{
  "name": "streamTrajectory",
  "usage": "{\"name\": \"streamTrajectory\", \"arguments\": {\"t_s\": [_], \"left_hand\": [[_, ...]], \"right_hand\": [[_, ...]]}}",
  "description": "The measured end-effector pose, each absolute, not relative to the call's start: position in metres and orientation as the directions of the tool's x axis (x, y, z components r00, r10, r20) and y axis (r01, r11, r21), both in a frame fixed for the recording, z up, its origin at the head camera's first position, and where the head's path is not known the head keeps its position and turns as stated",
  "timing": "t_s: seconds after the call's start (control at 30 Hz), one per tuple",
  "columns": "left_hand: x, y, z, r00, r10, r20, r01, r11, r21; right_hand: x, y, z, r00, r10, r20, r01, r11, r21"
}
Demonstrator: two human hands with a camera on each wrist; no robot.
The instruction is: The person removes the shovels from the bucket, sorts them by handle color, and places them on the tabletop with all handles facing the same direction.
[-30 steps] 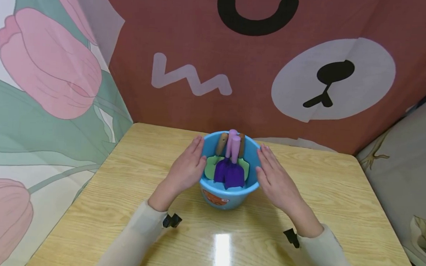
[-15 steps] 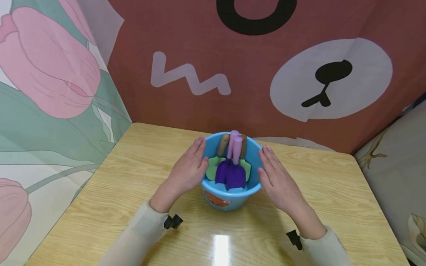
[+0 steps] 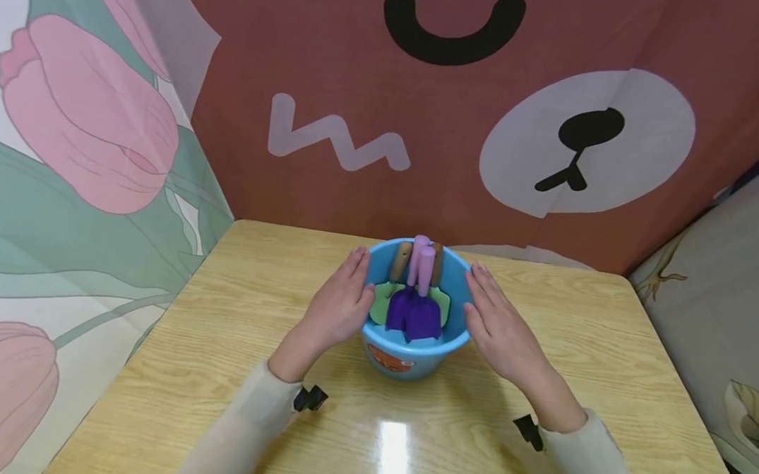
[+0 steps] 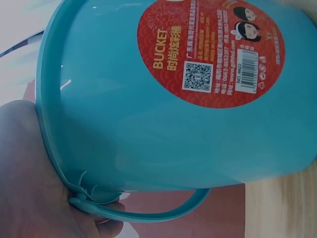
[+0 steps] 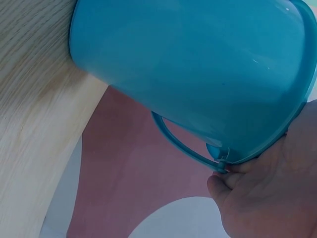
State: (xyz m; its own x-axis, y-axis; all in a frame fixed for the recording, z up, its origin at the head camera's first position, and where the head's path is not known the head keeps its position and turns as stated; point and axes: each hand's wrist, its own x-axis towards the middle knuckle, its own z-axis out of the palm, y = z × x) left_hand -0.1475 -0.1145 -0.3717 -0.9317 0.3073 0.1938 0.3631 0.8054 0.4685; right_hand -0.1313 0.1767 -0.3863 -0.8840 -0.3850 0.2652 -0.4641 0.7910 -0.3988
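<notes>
A light blue bucket point(image 3: 415, 349) stands upright on the wooden table between my two hands. My left hand point(image 3: 335, 306) lies flat along its left rim, fingers straight. Against the right rim rests my right hand point(image 3: 505, 331), its fingers also extended. Inside lean two purple toy shovels point(image 3: 423, 318) with pink-purple handles, in front of green-bladed tools point(image 3: 380, 304) with brown handles. A red sticker point(image 4: 210, 59) shows large on the bucket's side in the left wrist view. The bucket's handle point(image 5: 184, 150) hangs on the far side, near the right fingertips in the right wrist view.
The wooden table point(image 3: 223, 329) has its back edge just behind the bucket. A cloth with a brown bear print point(image 3: 330, 206) hangs right behind that edge. A tulip-print cloth point(image 3: 92, 118) covers the left side, and a pale cloth point(image 3: 727, 294) borders the right.
The bucket has shifted slightly to the right and toward me, with both hands keeping against its sides. The shovels have stayed in place inside it.
</notes>
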Motion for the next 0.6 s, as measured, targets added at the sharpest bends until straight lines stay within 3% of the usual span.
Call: {"name": "streamTrajectory", "arguments": {"t_s": [0.6], "left_hand": [[-0.1432,-0.1116,-0.3723,-0.927,0.317,0.203,0.376,0.800,0.467]], "right_hand": [[-0.1275,0.1827,-0.3875,-0.885,-0.378,0.273,-0.464,0.773,-0.434]]}}
